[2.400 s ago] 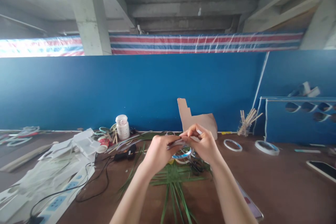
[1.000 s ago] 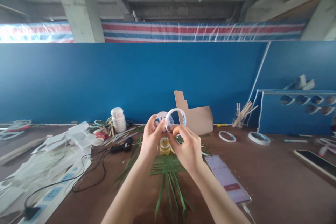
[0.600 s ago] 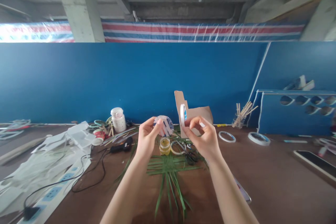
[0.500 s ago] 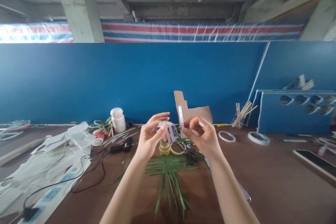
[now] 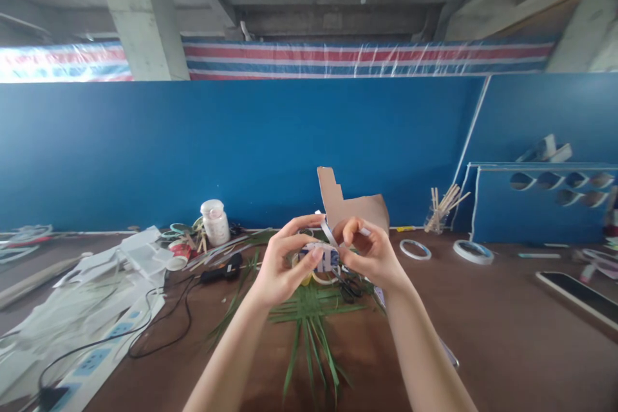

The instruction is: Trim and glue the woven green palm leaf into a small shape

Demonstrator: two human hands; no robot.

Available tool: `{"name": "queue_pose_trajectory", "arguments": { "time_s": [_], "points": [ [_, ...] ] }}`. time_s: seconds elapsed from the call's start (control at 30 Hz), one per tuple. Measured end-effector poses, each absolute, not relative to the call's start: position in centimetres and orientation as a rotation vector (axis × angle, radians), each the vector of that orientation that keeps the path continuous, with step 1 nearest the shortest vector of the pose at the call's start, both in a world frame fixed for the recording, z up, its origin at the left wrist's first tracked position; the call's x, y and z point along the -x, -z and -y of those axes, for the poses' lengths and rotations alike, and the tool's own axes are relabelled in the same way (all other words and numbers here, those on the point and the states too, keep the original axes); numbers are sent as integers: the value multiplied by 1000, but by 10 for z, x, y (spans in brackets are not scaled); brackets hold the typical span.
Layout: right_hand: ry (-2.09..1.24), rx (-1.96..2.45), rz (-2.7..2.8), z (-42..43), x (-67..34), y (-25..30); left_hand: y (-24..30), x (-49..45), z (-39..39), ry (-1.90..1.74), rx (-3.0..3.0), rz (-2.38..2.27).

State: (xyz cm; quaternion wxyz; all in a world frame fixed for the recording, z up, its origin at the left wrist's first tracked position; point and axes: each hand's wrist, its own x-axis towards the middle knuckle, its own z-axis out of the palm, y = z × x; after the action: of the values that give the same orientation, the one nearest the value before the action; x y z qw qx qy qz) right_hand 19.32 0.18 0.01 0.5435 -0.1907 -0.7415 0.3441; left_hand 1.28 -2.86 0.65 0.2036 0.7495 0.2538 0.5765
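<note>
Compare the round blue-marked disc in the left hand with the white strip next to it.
The round blue-marked disc is broad, white with blue markings; the white strip is narrow and plain. The disc sits low, partly covered by fingers of the left hand, while the strip stands tilted, rising above the disc beside the right hand. Both show white and are held above the woven green leaves.

Bright daylight, warped wide-angle edges
</note>
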Motion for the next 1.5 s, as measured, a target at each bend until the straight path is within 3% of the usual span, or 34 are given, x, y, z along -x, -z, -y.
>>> {"name": "queue_pose_trajectory", "arguments": {
  "time_s": [0.97, 1.5],
  "points": [
    [-1151, 431, 1338, -6, -176, 5, -2, -18, 28, -1527, -2163, -689],
    [-881, 787, 1465, -12, -187, 3, 3, -25, 25, -1711, -1892, -884]
  ]
}}
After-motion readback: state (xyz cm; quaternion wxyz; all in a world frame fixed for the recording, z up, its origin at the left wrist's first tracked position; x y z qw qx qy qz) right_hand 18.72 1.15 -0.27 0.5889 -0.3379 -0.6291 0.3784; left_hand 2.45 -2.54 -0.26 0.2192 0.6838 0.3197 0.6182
